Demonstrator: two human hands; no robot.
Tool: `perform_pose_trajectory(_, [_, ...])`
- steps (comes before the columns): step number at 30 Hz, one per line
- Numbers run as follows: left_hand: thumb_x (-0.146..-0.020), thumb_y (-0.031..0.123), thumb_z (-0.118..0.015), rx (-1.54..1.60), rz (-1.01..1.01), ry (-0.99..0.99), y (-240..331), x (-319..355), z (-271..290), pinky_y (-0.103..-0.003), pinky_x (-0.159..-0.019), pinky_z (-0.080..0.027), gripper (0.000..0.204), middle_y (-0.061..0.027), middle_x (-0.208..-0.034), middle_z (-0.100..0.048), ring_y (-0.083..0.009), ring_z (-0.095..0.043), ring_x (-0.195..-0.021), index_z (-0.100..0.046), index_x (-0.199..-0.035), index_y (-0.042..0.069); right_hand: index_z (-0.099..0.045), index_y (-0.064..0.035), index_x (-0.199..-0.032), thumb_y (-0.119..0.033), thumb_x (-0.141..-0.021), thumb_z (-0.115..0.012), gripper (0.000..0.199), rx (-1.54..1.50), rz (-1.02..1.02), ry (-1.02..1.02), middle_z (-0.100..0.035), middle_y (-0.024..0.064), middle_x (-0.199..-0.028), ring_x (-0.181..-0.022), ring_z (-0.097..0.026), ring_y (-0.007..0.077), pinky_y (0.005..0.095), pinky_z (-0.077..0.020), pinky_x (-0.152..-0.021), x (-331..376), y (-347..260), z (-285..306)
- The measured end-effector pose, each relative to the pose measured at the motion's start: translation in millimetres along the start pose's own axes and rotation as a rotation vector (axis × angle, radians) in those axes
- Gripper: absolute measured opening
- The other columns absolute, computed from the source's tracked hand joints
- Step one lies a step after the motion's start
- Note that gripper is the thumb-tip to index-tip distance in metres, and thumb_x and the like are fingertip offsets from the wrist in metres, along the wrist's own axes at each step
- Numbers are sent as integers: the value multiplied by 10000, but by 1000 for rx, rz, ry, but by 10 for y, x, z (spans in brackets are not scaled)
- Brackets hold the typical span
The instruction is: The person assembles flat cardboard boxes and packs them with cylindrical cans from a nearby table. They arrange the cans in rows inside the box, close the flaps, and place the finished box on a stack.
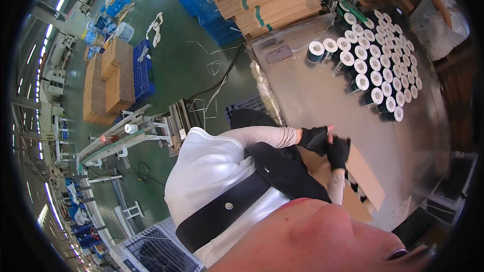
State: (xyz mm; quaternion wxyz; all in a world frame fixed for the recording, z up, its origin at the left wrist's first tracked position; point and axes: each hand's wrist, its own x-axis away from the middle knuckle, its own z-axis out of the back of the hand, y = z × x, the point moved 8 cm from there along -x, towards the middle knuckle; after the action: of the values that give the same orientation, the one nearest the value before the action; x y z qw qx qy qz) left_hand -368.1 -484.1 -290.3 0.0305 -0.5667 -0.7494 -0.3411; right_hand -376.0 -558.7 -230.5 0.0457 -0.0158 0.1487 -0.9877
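Note:
My left hand (pixel 314 140) and my right hand (pixel 339 152), in black gloves with bare fingertips, meet above an open cardboard box (pixel 364 174) at the table's near side. Both look closed, with the fingers curled against each other. Anything small between them is hidden. One fingertip of the left hand points outward. A long tan flap of the box stands out beside my right wrist. Dark and white shapes show in a gap by the flap. Many spools (pixel 360 66) with white round tops and dark green sides stand upright farther across the table.
The metal table (pixel 307 88) carries a small purplish flat device (pixel 279 55). Stacked flat cardboard (pixel 272 0) and blue crates (pixel 209 15) stand beyond its left end. Another person (pixel 443 27) is across the table. Closed cartons (pixel 111 80) and a metal conveyor frame (pixel 126 138) stand left.

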Motion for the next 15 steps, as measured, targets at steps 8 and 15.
perform_pose_trajectory(8, [-825,345,-587,-1356,-931,1032,3365,1208,1506,-414,-972,-368,593,-186,-1234,-481,-343,-462,-1126,-390,-1291,36,-659,-65,-875,-313,-714,-640,296,281,-572,-134,-628,142,-1012,-1124,-503,266,563,-183,-1048,1775,1584,333])
perform_pose_trajectory(15, [-747,586,-609,-1904,-1631,2035,5397,3827,836,-440,-895,-409,711,-213,-1134,-480,-358,-456,-1084,-506,-1198,46,-663,-62,-917,-445,-718,-557,445,451,-1187,-339,-632,140,-1074,-1181,-468,315,534,-226,-1034,3080,2285,469])
